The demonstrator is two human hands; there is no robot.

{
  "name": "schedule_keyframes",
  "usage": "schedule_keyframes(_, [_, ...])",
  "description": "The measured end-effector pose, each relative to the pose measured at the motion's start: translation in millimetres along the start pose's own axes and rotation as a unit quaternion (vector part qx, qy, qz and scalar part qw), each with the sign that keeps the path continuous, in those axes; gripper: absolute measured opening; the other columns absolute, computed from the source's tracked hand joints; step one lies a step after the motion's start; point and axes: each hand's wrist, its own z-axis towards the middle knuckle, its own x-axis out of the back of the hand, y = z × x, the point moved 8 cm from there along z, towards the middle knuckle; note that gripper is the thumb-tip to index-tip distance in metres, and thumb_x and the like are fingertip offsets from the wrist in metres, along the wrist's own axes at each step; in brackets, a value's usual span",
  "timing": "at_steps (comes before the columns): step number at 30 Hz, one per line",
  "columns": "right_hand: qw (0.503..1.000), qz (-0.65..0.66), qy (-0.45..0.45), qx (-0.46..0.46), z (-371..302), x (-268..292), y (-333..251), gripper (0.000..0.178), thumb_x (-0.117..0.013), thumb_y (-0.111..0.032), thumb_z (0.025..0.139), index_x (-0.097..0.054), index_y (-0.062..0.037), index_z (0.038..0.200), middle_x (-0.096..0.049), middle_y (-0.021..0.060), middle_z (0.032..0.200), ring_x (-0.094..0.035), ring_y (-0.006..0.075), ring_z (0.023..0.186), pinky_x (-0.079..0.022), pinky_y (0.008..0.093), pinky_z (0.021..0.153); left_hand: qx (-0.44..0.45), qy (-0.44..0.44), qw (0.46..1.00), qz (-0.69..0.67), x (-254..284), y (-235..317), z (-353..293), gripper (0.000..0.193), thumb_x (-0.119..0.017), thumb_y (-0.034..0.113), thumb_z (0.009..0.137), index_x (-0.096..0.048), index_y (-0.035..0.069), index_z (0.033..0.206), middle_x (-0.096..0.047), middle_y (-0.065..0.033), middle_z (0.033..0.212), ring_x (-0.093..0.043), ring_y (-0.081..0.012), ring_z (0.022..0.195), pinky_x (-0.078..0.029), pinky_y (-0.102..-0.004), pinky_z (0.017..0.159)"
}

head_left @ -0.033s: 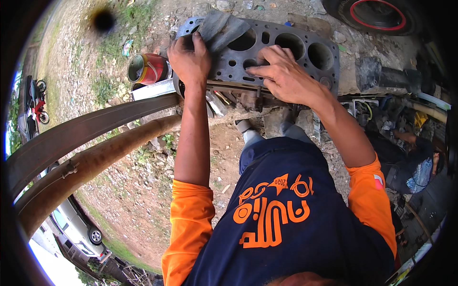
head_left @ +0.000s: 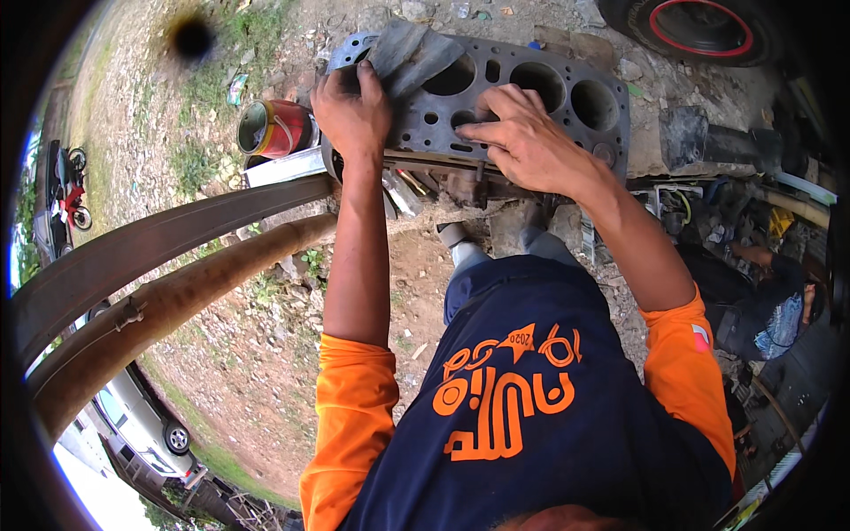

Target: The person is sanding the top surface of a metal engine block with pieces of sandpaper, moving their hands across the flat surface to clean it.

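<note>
An engine block [head_left: 496, 80] lies ahead of me, its flat deck with round cylinder bores facing up. A worn dark grey sheet [head_left: 412, 55], perhaps sandpaper, is draped across the deck's left part and partly covers a bore. My left hand [head_left: 351, 119] is closed at the sheet's near left edge, its thumb against it; the other fingers are partly hidden. My right hand [head_left: 527, 137] rests on the near side of the deck, by a small round hole. Its fingers are bent and drawn together, and whatever they may hold is hidden.
A red paint can [head_left: 288, 128] stands left of the block. A brown beam [head_left: 177, 221] and a rusty pole [head_left: 186, 274] slant in from the left. A wheel with a red rim [head_left: 699, 25] lies at the far right. Beyond clutter at right is another person [head_left: 784, 305].
</note>
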Motion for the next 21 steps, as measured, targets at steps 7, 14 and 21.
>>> schedule_keyframes(7, [0.998,0.01,0.055,0.024,4.5,-2.4,-5.4,0.04,-0.064,-0.007,0.092,-0.078,-0.01,0.13,-0.063,0.0155,0.125,-0.055,0.0329,0.129,-0.038,0.0478,0.114,0.031,-0.023,0.999,-0.01,-1.9,-4.0,-0.4,0.033,-0.069,0.032,0.094,-0.079,0.0,0.095,-0.075,-0.0221,0.095,-0.065,-0.044,0.098,-0.05,-0.0514,0.092])
schedule_keyframes(14, [0.992,0.005,0.117,-0.041,-2.4,4.3,3.0,0.042,-0.07,-0.006,0.088,-0.076,-0.0076,0.13,-0.066,0.012,0.119,-0.06,0.0321,0.113,-0.046,0.0467,0.105,0.023,-0.02,0.999,-0.028,-0.6,-3.3,-1.4,0.031,-0.069,0.03,0.094,-0.08,0.001,0.1,-0.075,-0.0218,0.098,-0.065,-0.0438,0.101,-0.05,-0.0507,0.095])
schedule_keyframes(21, [0.99,-0.048,0.125,-0.044,2.0,-2.1,-12.5,0.037,-0.077,-0.012,0.087,-0.078,-0.0073,0.124,-0.064,0.0115,0.116,-0.057,0.0281,0.115,-0.042,0.0454,0.097,0.002,-0.008,1.0,-0.005,2.2,1.1,-1.7,0.031,-0.07,0.029,0.094,-0.08,0.0,0.099,-0.076,-0.0227,0.096,-0.067,-0.0432,0.098,-0.051,-0.0502,0.092])
